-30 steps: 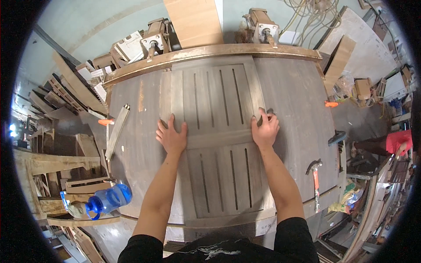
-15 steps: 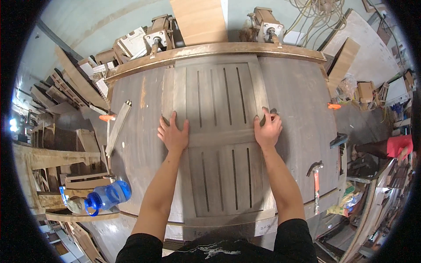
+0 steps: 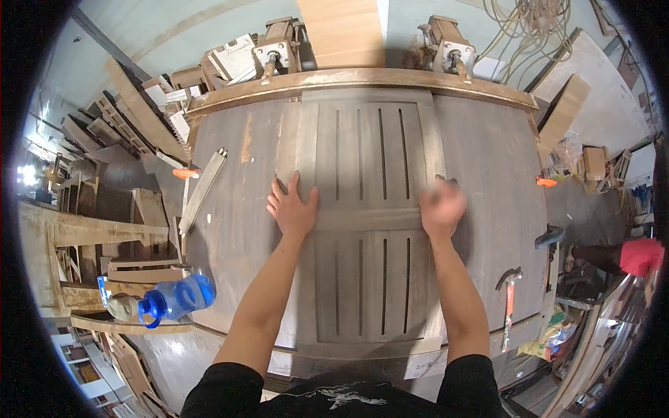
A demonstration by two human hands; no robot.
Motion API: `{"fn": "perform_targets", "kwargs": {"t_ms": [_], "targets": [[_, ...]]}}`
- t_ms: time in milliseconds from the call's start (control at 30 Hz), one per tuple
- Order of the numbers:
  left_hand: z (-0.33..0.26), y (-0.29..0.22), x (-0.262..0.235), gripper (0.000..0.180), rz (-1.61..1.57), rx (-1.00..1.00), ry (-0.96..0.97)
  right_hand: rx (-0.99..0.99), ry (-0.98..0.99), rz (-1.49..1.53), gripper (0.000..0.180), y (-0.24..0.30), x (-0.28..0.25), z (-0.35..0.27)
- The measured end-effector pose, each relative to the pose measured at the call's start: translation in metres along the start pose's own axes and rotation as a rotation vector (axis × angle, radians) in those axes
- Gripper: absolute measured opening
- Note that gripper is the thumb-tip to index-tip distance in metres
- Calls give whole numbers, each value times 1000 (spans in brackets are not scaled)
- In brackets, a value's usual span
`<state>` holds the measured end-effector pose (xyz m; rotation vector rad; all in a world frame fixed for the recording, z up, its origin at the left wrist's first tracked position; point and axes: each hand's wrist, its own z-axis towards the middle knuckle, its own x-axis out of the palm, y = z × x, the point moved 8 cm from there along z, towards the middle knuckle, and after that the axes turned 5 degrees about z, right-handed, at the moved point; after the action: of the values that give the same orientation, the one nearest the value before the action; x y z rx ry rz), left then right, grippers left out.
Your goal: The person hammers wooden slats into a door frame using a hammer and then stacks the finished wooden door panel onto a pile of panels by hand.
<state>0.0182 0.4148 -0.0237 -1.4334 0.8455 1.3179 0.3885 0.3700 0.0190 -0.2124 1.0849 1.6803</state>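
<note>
A grey-brown wooden door panel (image 3: 368,219) with two recessed fields of long upright slots lies flat on the workbench (image 3: 488,160), its far end near the raised wooden rail. My left hand (image 3: 293,212) rests on the panel's left edge, fingers spread and nothing in them. At the right edge is my right hand (image 3: 442,212), bent and smeared by motion. A dark patch shows by its fingertips; I cannot make out whether it is a thing or a shadow.
A claw hammer (image 3: 509,306) lies at right and a wooden strip (image 3: 203,191) at left. A blue water jug (image 3: 178,299) stands at the lower left. Two metal cylinders (image 3: 274,50) with rods are behind the rail (image 3: 362,76). A person in red (image 3: 642,256) is at far right.
The whole scene has shifted a little to the right in view. My hands keep their places at the panel's two edges; the right one has become blurred.
</note>
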Motion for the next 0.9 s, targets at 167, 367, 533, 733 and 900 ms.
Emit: {"fn": "perform_targets", "kwargs": {"t_ms": [167,367,533,733,900], "targets": [[1,-1,-3,66,-5,-13,5,105,139,-84,40,-14,10,-8],[6,9,-2,68,20,61,84,170,383,-94,59,-35,12,-21],[0,55,0,70,-36,135,326,223,599,250,76,-44,-31,-65],[-175,118,-25,52,-207,355,103,201,584,-164,78,-49,-160,-223],[-302,158,-44,52,-254,236,188,291,508,-147,70,-42,-194,-283]]}}
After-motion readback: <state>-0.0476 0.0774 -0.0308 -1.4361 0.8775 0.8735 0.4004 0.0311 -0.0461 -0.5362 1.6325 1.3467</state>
